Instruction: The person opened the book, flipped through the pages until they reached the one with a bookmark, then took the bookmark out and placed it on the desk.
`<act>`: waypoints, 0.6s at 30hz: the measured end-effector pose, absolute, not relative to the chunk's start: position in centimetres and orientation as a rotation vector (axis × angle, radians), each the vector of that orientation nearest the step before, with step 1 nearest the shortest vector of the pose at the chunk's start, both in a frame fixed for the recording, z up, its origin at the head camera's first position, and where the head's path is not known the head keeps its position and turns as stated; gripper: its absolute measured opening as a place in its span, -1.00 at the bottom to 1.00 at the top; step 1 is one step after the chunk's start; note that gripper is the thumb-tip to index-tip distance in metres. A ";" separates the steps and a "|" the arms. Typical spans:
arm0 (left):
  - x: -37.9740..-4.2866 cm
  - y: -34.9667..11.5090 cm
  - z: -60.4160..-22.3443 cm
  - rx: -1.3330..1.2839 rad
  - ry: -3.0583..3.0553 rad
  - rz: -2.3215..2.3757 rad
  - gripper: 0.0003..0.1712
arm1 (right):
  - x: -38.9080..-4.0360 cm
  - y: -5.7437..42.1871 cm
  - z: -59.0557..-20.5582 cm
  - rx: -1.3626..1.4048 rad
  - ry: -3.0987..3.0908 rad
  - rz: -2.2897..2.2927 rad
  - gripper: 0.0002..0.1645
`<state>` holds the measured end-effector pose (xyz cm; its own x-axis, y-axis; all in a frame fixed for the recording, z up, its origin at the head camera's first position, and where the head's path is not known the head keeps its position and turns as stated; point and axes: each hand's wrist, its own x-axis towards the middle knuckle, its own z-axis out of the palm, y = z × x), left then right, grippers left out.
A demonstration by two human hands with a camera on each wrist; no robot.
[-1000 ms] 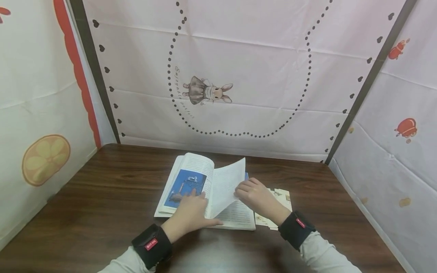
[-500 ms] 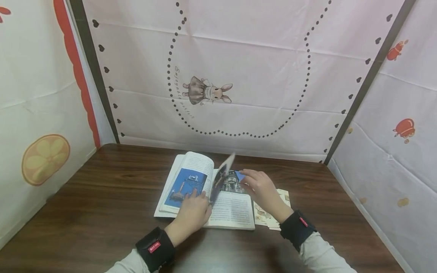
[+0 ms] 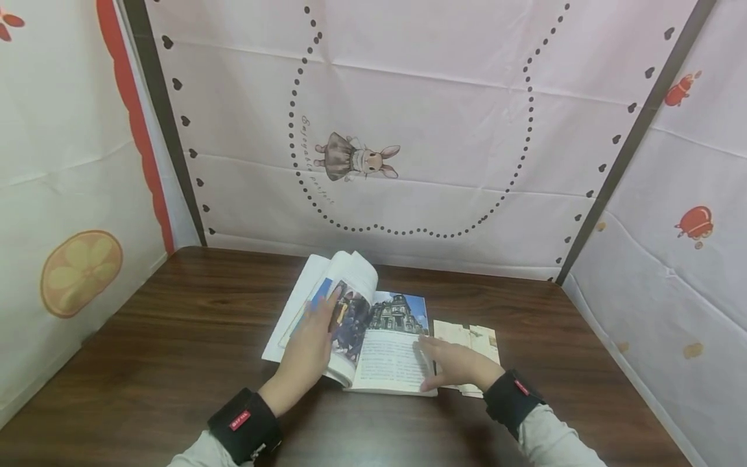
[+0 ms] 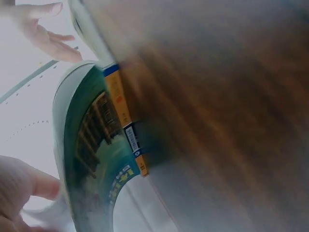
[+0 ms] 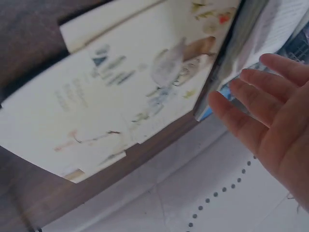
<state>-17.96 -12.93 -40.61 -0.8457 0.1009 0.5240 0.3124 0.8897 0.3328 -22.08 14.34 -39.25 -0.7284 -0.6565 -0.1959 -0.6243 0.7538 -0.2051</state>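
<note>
An open book [image 3: 392, 363] lies on the table, its right page showing a building photo above text. Its left pages bulge up in a curve, with a picture of dark figures on the topmost one. My left hand [image 3: 306, 347] rests on those left pages, fingers extended. In the left wrist view, the book's green cover [image 4: 89, 145] bends beside an orange spine, with part of my left hand [image 4: 24, 193] at its edge. My right hand [image 3: 458, 362] is over the right page's outer edge, its fingers straight and apart in the right wrist view.
Pale illustrated cards [image 3: 483, 338] lie overlapping at the book's right side, partly behind the right hand. The dark wooden table [image 3: 192, 337] is bounded by printed cloth walls [image 3: 438, 149] at the back and both sides.
A page has turned over from right to left, uncovering the building photo page. My left hand has moved up on the left pages; the right hand has let go of the page and come lower.
</note>
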 end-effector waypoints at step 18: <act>-16.7 -12.4 -41.1 -0.731 -2.844 -0.155 -0.54 | -22.4 14.1 -40.0 -0.997 2.673 -0.122 0.19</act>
